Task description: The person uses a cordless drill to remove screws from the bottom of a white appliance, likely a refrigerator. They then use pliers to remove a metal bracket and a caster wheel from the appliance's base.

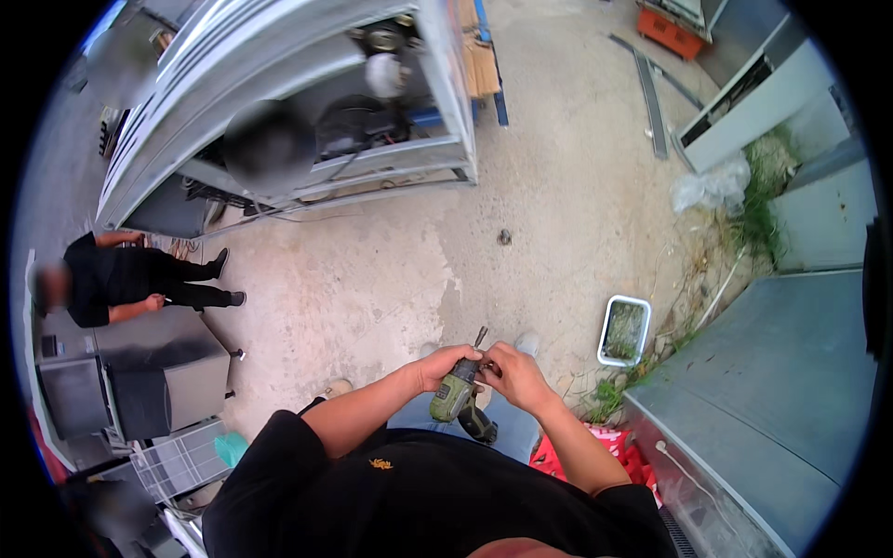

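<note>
A green and black cordless drill (451,398) is in front of my body, above my lap. A thin dark bit (482,337) sticks out of its front, pointing away from me. My left hand (441,366) is closed round the front of the drill, at the chuck. From the other side my right hand (512,374) has its fingers curled and pinched at the chuck, near the base of the bit. Both hands partly hide the chuck. The drill's dark handle and battery end (480,428) hang below my right hand.
A metal frame structure (372,177) stands ahead left. A person in black (130,279) is at the left, beside metal cabinets (167,372). On the concrete floor are a small dark object (504,237) and a white-rimmed tub (603,335). A large metal cabinet (744,372) is close right.
</note>
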Tool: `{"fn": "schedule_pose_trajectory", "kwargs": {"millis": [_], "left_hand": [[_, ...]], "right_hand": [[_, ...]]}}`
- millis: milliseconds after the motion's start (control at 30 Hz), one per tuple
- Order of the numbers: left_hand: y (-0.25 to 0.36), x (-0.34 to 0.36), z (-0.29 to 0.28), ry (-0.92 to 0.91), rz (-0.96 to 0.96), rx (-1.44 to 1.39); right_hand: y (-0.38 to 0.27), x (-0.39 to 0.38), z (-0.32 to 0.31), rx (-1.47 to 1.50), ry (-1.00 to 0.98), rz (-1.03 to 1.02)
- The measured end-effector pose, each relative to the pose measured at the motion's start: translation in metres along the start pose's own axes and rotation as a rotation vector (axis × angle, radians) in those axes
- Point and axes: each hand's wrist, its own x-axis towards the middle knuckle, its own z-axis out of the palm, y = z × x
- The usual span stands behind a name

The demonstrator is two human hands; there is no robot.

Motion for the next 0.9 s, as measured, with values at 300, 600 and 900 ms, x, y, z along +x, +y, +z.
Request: {"fn": "schedule_pose_trajectory", "kwargs": {"millis": [300, 600, 900], "left_hand": [[0.062, -0.113, 0.003, 0.028, 0.438, -0.267], [0.074, -0.198, 0.021, 0.032, 0.684, -0.459], [0.028, -0.227, -0.088, 0.238, 1.035, -0.371]], "right_hand": [[-0.157, 0.010, -0.006, -0.117, 0.124, -0.069], [-0.165, 0.052, 0.087, 0.049, 0.365, 0.014], [-0.181, 0.061, 0.019, 0.049, 0.229, -0.167]]}}
